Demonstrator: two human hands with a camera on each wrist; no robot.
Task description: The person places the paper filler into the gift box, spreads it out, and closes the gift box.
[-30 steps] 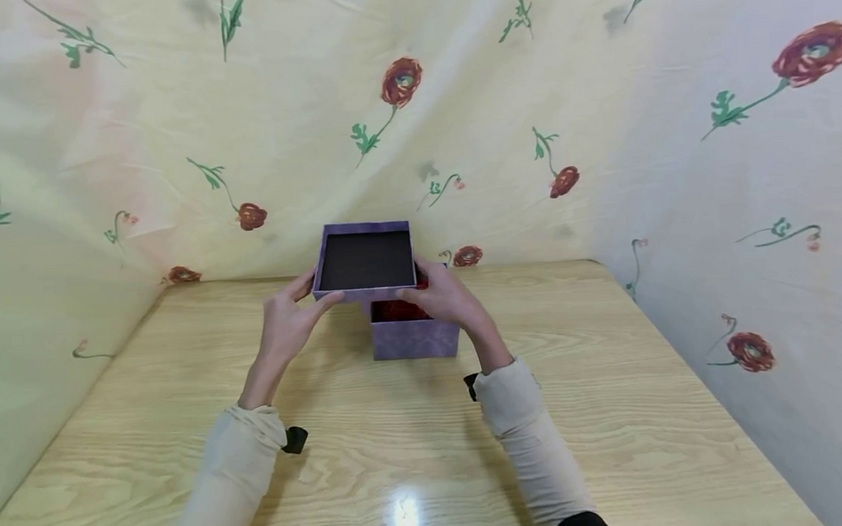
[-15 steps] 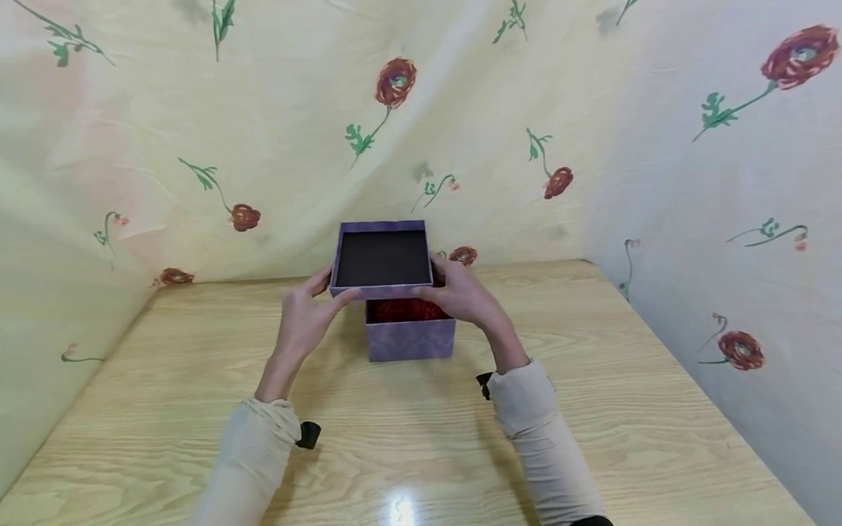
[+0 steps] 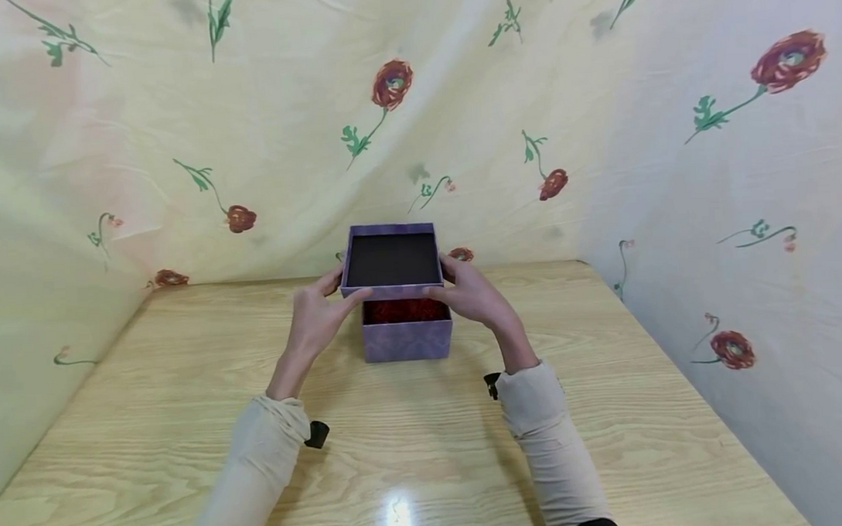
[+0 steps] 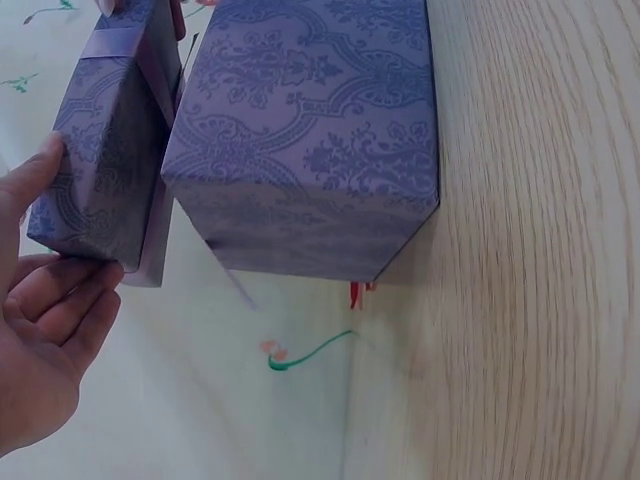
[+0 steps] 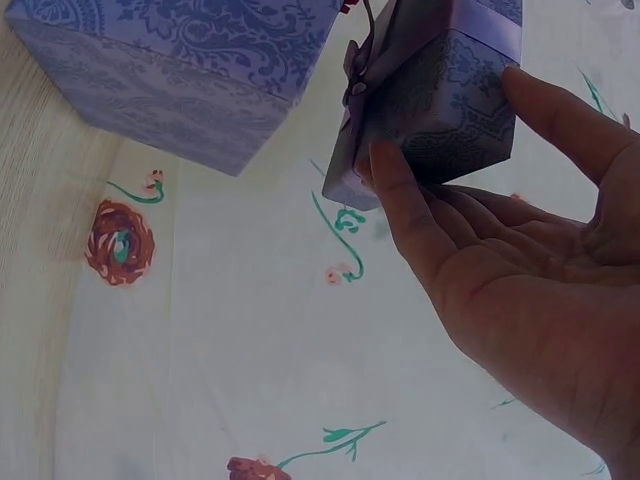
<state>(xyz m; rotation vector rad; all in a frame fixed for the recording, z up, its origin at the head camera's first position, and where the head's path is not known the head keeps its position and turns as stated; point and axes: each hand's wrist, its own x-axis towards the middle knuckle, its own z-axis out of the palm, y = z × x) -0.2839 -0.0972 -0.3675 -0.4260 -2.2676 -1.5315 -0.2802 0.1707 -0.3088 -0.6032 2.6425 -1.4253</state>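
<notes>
Both hands hold a purple patterned box lid [image 3: 391,262], its black inside facing the head camera. My left hand [image 3: 317,319] grips its left side, thumb along the front edge. On the opposite side, my right hand [image 3: 476,298] grips it the same way. A ribbon with a bow [image 5: 360,75] shows on the lid's outer face in the right wrist view. Just below and behind the lid stands the matching purple box [image 3: 407,342] on the table, with red filling [image 3: 403,311] visible inside. The lid covers the rear of the box from the head view.
The box stands near the back of a light wood table [image 3: 399,426]. Behind it and along both sides hangs a pale floral cloth [image 3: 284,128]. Dark wrist-worn pieces [image 3: 317,434] sit at the cuffs of the light sleeves.
Both hands have carried the lid to the right, from left of the box to in line with it. The box stays on the table; the head view has shifted slightly.
</notes>
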